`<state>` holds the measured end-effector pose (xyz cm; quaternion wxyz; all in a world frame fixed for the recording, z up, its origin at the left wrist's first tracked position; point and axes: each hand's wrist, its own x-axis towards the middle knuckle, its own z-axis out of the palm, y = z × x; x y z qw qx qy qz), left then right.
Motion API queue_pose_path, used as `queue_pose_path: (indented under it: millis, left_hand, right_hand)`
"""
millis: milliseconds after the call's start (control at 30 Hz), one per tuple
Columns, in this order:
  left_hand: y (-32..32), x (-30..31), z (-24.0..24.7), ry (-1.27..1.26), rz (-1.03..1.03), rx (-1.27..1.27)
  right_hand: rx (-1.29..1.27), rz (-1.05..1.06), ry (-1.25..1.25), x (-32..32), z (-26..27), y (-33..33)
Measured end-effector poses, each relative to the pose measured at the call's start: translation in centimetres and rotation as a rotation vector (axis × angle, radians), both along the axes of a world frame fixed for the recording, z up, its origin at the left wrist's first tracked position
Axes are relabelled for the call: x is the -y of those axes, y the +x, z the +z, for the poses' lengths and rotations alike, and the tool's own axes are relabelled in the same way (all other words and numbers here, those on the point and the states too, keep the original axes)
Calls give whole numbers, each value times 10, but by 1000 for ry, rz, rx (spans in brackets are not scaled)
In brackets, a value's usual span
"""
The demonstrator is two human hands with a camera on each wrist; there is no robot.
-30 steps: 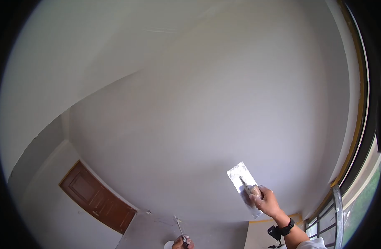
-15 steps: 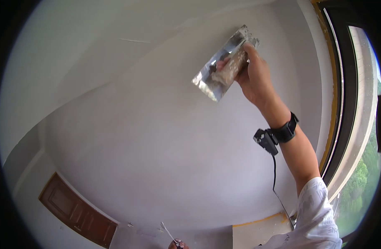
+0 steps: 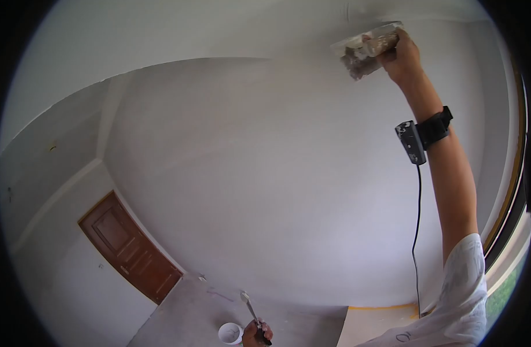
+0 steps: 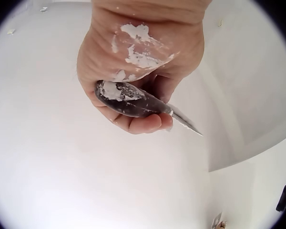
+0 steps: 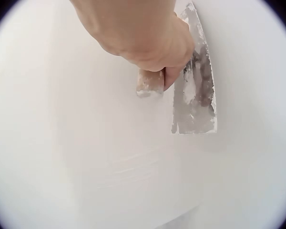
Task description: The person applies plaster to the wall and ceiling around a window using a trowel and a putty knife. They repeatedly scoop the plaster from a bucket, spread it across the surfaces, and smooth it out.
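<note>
Up high now, reaching past the head with the right hand (image 3: 405,58): curled round the wooden handle (image 3: 383,43) of a plastering trowel (image 3: 358,58), right up by the meeting of wall and ceiling (image 3: 161,29). Gripping the handle behind the metal plate, probably to keep fingers clear of its working face and edges. No telling from here about full contact between plate and surface.

Down low with the left hand (image 3: 255,334), closed round the dark handle of a putty knife (image 3: 251,309). In the left wrist view, fingers and thumb wrapped round that handle (image 4: 133,102), with white smears across the heel of the palm. Pointing blade-up and away from the fingers in the head view, pale stuff on the tip; likely held so to keep the blade free.

Just left of the left hand, a white bucket (image 3: 221,335), seemingly within easy reach for the knife. Back along the right forearm, a black strap (image 3: 436,130) with a small camera (image 3: 412,143), and from that, a thin cable (image 3: 416,231) hanging well below the hand, probably to stay out of the trowel's way.

Farther out, beyond both hands, a broad pale wall (image 3: 248,173); well off to the left, a brown panelled door (image 3: 129,248); at far right, past the right arm, a dark window frame (image 3: 511,214).
</note>
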<state>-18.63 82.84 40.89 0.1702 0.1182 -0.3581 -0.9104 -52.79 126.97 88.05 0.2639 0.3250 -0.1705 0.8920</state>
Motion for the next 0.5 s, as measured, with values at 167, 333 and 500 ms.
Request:
queue_pose_path:
  millis: [167,333,500]
  left_hand:
    - [25,-105,-12,-52,12,-5]
    - [74,-176,-6,20,144,12]
    - [122,-215,22,15,217,36]
  right_hand:
    - [62,190,37,21,-8,-9]
    - [218,170,7,40,23,6]
    - [315,183,179,66,44,5]
